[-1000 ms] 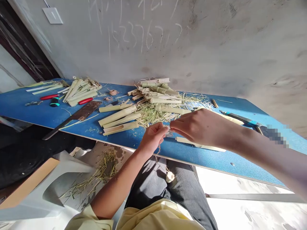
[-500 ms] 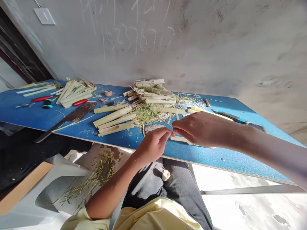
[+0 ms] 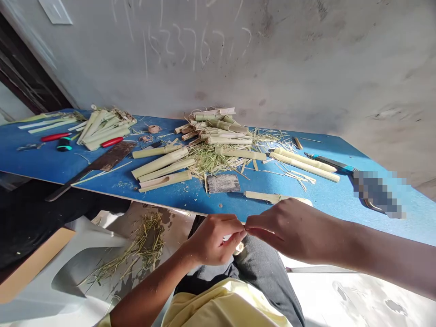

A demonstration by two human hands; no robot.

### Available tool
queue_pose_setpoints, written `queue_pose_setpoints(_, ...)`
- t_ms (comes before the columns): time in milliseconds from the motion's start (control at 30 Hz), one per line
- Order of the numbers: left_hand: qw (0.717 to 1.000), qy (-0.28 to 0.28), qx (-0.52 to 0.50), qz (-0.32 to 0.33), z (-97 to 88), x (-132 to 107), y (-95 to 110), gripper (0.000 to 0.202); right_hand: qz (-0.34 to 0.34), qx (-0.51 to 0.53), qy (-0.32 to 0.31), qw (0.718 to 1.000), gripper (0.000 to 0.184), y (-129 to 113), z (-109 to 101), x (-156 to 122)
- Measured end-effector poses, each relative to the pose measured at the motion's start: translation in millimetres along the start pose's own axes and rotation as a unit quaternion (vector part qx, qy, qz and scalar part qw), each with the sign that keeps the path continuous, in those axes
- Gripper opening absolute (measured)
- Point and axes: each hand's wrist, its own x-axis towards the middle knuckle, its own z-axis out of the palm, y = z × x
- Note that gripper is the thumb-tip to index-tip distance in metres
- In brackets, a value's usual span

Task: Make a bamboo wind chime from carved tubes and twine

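My left hand (image 3: pixel 213 238) and my right hand (image 3: pixel 289 229) meet fingertip to fingertip just below the near edge of the blue table (image 3: pixel 51 165), over my lap. Both are pinched closed on something thin that I cannot make out. A small pale lump (image 3: pixel 240 248) shows on my lap under the hands. On the table just beyond lie a grey sanding pad (image 3: pixel 223 183) and a cut bamboo piece (image 3: pixel 264 196).
Split bamboo sticks (image 3: pixel 163 165) and green shavings (image 3: pixel 207 159) cover the table's middle. A rusty blade (image 3: pixel 102 163) lies to the left, with red-handled tools (image 3: pixel 111 142) and more bamboo (image 3: pixel 102 129). A blue-handled tool (image 3: pixel 332 162) lies right. Shavings litter a white plastic chair (image 3: pixel 85 268).
Both hands have drawn back from above the table top to below its near edge, still pinched together. The sanding pad and bamboo piece they covered now show.
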Motion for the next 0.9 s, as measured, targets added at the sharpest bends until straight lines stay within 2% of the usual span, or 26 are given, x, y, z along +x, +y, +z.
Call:
queue_pose_setpoints(100, 0.998, -0.009, 0.040, 0.038, 2.5, -6, 4, 0.024, 0.071, 0.131, -0.017, 0.989, 0.026, -11, 6, -1)
queue_pose_setpoints(267, 0.994, -0.067, 0.042, 0.069, 7.8, -20, 11, 0.024, 0.082, 0.252, -0.053, 0.963, 0.036, -30, 11, -17)
queue_pose_setpoints(400, 0.991, -0.127, -0.003, 0.048, 19.0, -23, 12, 0.018, 0.074, 0.230, -0.031, 0.970, 0.031, -36, 17, -34)
queue_pose_setpoints(533, 0.992, -0.117, -0.036, 0.012, 31.4, -15, 11, 0.020, 0.084, 0.140, 0.013, 0.986, 0.029, -27, 25, -47)
queue_pose_setpoints(667, 0.996, -0.066, -0.059, -0.032, 41.8, -4, 9, 0.022, 0.058, -0.010, 0.116, 0.992, 0.026, -14, 29, -54)
queue_pose_setpoints(767, 0.995, 0.011, -0.081, -0.063, 45.6, 1, 11, 0.029, 0.072, -0.118, 0.258, 0.956, 0.019, -13, 28, -63)
queue_pose_setpoints(833, 0.990, 0.065, -0.095, -0.087, 46.3, 3, 15, 0.030, 0.142, -0.091, 0.348, 0.922, 0.012, -17, 33, -71)
queue_pose_setpoints(900, 0.984, 0.100, -0.106, -0.107, 48.0, 5, 19, 0.032, 0.226, 0.050, 0.390, 0.891, 0.020, -23, 45, -77)
